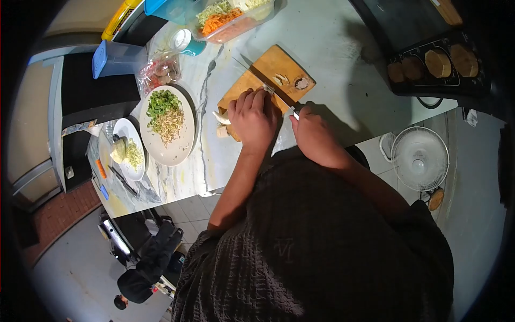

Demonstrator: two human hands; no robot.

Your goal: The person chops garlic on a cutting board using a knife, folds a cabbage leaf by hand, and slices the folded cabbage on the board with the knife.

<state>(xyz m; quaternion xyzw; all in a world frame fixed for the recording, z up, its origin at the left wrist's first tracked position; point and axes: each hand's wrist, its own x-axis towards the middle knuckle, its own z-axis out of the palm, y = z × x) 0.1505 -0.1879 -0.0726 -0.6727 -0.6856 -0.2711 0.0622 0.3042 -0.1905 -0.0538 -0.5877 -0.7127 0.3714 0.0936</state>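
Note:
My right hand (316, 137) is closed around the handle of a kitchen knife (276, 95), whose long blade lies diagonally across a wooden cutting board (273, 56). Beside the blade, my left hand (252, 121) rests on the board with its fingers curled down. A bit of something pale shows at those fingertips, mostly hidden. Beyond the blade are small pale slices (280, 80) and a round piece with a dark rim (301, 83). Left of my left hand, a white curved piece (220, 117) and a pale chunk (222, 131) lie at the board's edge.
An oval plate (188, 137) holds chopped greens and sprouts. A smaller white plate (124, 170) has chopped pale bits; a dark-handled knife (123, 181) lies nearby. A plastic container (236, 32) of shredded vegetables stands at the back. Right is a black appliance (434, 70); a fan (419, 158) stands below.

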